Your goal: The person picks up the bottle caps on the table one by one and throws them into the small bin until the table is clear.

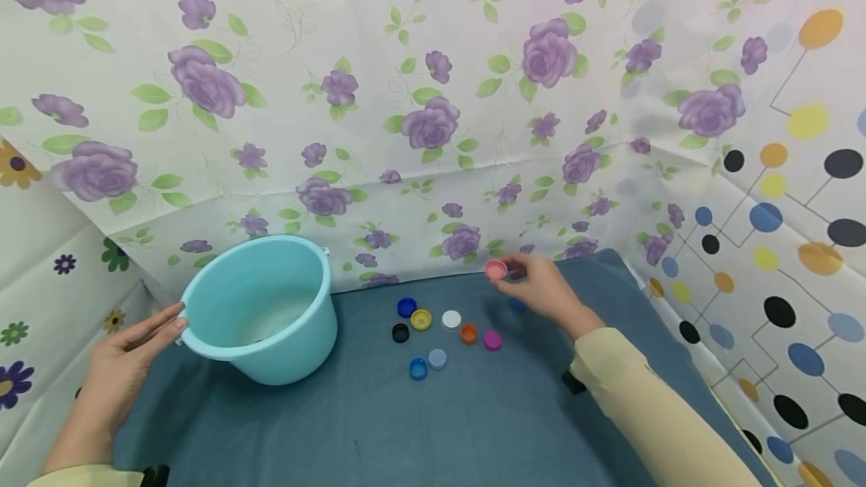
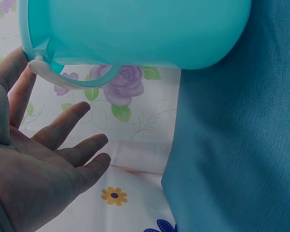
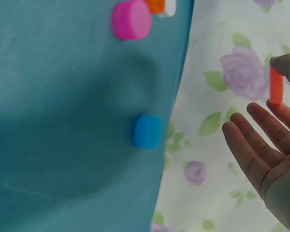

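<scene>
My right hand (image 1: 544,291) pinches a coral-pink bottle cap (image 1: 496,270) between thumb and forefinger, raised over the back of the table. In the right wrist view that cap (image 3: 276,84) appears edge-on, the other fingers spread apart from it. Beneath the hand lies a blue cap (image 3: 148,131). At the left, my left hand (image 1: 122,370) holds the rim of a turquoise bucket (image 1: 298,355) with thumb and forefinger, beside the handle's pivot. The left wrist view shows its remaining fingers spread below the white-gripped handle (image 2: 63,79). Most of the bucket's floor is hidden by its front wall.
Several caps lie mid-table: dark blue (image 1: 407,307), yellow (image 1: 421,319), black (image 1: 401,333), white (image 1: 451,320), orange (image 1: 469,334), magenta (image 1: 492,340), pale blue (image 1: 437,358) and blue (image 1: 417,368). A blue-grey cloth (image 1: 379,434) covers the table. Patterned sheets (image 1: 433,126) enclose the back and sides.
</scene>
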A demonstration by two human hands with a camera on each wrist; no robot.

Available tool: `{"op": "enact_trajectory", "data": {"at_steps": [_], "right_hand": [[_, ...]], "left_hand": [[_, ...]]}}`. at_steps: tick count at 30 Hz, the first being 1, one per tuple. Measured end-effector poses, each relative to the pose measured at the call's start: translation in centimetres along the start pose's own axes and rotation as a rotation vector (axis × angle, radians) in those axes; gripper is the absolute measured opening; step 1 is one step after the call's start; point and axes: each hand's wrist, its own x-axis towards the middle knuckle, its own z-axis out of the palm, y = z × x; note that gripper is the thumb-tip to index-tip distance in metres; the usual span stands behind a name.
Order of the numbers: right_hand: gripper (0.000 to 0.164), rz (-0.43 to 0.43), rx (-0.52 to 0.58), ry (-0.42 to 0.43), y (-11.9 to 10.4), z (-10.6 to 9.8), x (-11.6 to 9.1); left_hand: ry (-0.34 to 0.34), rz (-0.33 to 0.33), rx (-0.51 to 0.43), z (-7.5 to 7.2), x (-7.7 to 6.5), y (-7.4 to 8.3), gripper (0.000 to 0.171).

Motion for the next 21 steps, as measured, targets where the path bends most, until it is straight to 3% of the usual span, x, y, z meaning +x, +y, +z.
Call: {"op": "enact_trajectory", "data": {"at_steps": [16,21], "right_hand": [[0.035,-0.142,0.025,-0.022,-7.0,1.9,1.9],[0.040,-0.200,0.014,-0.024,-9.7,2.7,2.7]], "left_hand": [[0.016,0.004,0.020,0.1,0.1,0.0,0.067],[0.008,-0.008,0.012,0.1,0.0,0.0,0.067]]}}
